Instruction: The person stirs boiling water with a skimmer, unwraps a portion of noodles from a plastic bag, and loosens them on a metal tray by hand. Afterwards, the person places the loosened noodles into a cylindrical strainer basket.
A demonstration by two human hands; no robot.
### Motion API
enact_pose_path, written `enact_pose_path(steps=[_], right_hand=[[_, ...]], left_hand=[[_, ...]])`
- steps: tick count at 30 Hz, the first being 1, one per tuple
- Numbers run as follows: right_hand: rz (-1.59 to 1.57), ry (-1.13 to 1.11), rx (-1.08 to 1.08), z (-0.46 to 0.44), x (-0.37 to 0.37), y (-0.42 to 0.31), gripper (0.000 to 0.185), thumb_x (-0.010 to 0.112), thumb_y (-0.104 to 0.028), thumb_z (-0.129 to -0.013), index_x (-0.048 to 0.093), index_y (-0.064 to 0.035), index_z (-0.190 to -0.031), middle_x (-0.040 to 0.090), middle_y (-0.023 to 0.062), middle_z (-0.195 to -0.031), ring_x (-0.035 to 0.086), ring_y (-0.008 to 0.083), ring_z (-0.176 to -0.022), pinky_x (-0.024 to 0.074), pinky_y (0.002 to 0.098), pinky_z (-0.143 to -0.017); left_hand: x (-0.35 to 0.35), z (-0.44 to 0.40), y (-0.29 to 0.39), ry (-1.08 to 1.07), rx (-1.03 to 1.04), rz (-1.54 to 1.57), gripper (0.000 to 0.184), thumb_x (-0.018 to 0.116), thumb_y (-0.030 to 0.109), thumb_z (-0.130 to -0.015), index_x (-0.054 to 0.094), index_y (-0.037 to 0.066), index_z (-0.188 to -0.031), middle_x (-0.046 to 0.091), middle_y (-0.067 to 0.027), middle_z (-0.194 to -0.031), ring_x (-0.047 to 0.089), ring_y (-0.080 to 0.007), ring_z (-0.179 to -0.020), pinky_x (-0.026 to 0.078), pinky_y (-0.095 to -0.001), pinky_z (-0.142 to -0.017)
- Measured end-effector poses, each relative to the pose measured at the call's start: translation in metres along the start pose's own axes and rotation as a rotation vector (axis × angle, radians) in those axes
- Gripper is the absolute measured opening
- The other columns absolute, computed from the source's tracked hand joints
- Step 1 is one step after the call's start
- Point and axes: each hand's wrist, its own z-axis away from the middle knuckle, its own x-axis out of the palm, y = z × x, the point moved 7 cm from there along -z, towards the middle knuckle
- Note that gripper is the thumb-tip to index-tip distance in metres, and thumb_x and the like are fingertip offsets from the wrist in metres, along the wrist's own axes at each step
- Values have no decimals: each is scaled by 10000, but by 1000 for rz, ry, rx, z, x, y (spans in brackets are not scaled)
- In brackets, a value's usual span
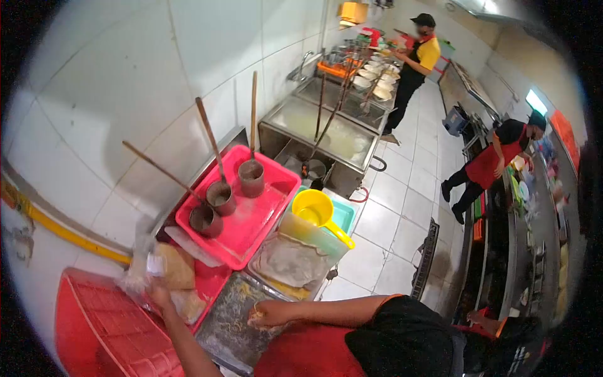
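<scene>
My left hand [161, 296] reaches to a clear plastic bag [139, 267] beside a brown package [171, 266]; its fingers look closed on the plastic. My right hand [269, 314] is curled closed low over a floury grey metal tray [220, 327], and pale bits show at its fingers. What it holds is too small to name. Yellowish noodle-like scraps [248, 290] lie scattered on the tray. Behind it sits a clear bin [314, 235] containing whitish plastic [292, 259].
A pink tub [276, 210] holds several long-handled metal cups [251, 178]. Nearby are a yellow dipper [313, 207], a red crate [107, 320] and a vat of cloudy liquid [320, 129]. One co-worker [411, 69] stands by several bowls [382, 93]; another [496, 157] leans over shelves.
</scene>
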Motion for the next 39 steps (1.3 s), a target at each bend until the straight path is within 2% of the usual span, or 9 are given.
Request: enact_pose_path(steps=[7,11,14,21,27,30,32,36,39], right_hand=[[-91,-145,155,-29,24,45,495,695,-337,-838,502,-59,-1198,619,169,-963,632,232,-684,508,370,-542],[-76,-121,87,-39,28,32,565,661,-408,-855,471,-37,-1235,617,219,-1015,649,299,-817,520,421,-709],[528,130,-337,-61,40,57,382,588,-364,-909,521,-44,-1107,621,182,-874,635,334,-824,503,440,-723],[325,57,-77,-71,42,60,399,494,-407,-963,549,-41,-1114,638,213,-945,609,393,-928,468,478,-810],[505,35,25,-62,48,59,410,497,-426,-962,535,-38,-1088,627,206,-939,623,379,-876,477,460,-786],[240,-13,-129,-65,57,61,408,526,-417,-949,537,-42,-1108,627,181,-951,631,318,-844,479,442,-777],[83,26,-184,-59,54,64,401,567,-403,-934,538,-44,-1112,629,160,-970,619,263,-845,481,425,-767],[-32,-64,121,-59,66,107,383,592,-393,-931,540,-48,-1089,627,158,-986,617,264,-861,485,423,-763],[192,210,-254,-49,46,95,455,623,-468,-899,542,-54,-1069,635,152,-960,618,261,-861,487,422,-751]], left_hand=[[-8,128,11,-170,294,7,629,532,295,-953,299,-12,-1450,427,-211,-1408,438,-328,-1276,320,-425,-1071],[45,249,-33,-817,-472,842,469,484,227,-975,414,-9,-1374,509,-153,-1317,497,-257,-1207,404,-386,-1023],[53,279,-61,-660,-704,1152,426,485,241,-988,459,19,-1350,543,-113,-1253,545,-216,-1107,460,-354,-933],[39,275,-109,-882,-231,470,390,511,214,-980,487,45,-1331,564,-77,-1191,568,-219,-1022,461,-353,-873],[33,279,-87,-602,191,397,274,523,168,-953,556,21,-1182,584,-141,-1011,574,-309,-829,462,-350,-771],[17,272,-41,-611,96,154,251,527,166,-954,558,16,-1153,568,-94,-942,577,-262,-868,464,-348,-777],[12,287,-18,-594,-551,721,202,571,169,-919,554,12,-1043,534,-74,-905,550,-209,-848,457,-330,-755],[34,259,-88,-660,-223,226,164,601,152,-879,516,25,-939,511,-72,-876,514,-187,-790,445,-322,-716],[66,249,-116,-686,-106,351,138,590,125,-879,484,42,-912,493,-43,-871,472,-133,-769,422,-289,-687]])
